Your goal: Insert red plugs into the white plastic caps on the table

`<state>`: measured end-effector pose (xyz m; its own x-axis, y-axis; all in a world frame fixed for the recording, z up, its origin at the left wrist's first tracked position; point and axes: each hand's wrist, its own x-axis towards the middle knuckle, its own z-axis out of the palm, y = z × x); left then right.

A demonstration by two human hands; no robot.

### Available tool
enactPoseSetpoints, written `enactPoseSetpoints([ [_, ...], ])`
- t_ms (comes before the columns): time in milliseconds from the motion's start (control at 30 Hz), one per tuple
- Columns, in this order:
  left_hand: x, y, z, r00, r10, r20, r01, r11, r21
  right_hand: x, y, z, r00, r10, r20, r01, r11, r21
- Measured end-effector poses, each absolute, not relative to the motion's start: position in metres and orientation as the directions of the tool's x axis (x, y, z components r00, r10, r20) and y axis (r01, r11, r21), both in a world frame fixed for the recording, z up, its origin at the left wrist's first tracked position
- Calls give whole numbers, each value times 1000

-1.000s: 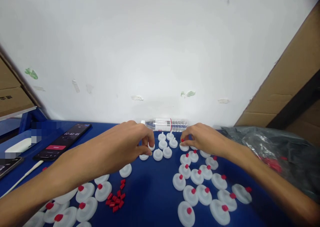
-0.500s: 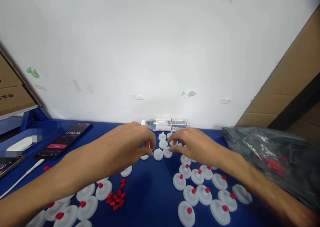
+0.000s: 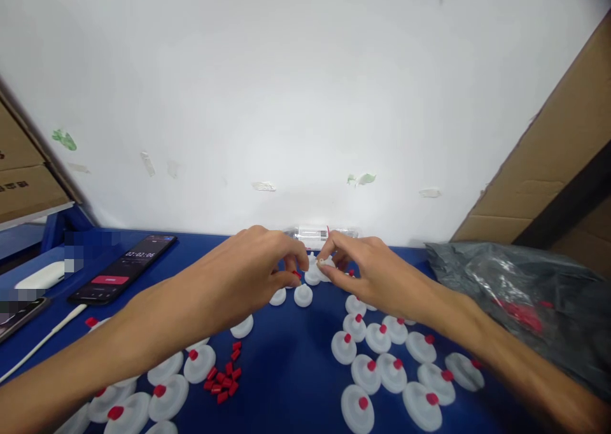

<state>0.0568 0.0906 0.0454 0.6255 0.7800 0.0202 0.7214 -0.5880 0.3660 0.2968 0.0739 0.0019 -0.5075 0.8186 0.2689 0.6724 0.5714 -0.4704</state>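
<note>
A small red plug (image 3: pixel 296 273) is pinched in the left hand (image 3: pixel 248 275) grip; a white cap (image 3: pixel 326 263) is clamped in the right hand (image 3: pixel 365 272) grip. The plug is best kept upright, directly over the cap's centre.

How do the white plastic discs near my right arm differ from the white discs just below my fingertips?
The white plastic discs by the right arm each carry a red cap on the centre stem; the white discs below the fingertips show bare white stems. The capped discs lie nearer the camera, the bare ones farther back. Both groups rest flat on the blue table.

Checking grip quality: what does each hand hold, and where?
Right hand pinches a white cap by its rim. Left hand pinches a small red plug at its fingertips.
</note>
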Motion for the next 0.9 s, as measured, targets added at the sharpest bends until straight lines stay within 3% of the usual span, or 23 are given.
enactPoseSetpoints([
  [367, 63, 87, 49, 602, 789, 126, 676, -587, 446, 282, 63, 5, -516, 669, 535, 578, 733, -360],
  [567, 63, 86, 48, 584, 804, 111, 701, -569, 430, 281, 62, 6, -475, 684, 553, 627, 704, -333],
  [733, 58, 91, 35, 588, 798, 134, 718, -590, 369, 285, 60, 10, -544, 705, 454, 637, 700, -324],
  [900, 58, 95, 38, 630, 747, 214, 655, -658, 371, 289, 58, 15, -573, 626, 529, 670, 730, -137],
])
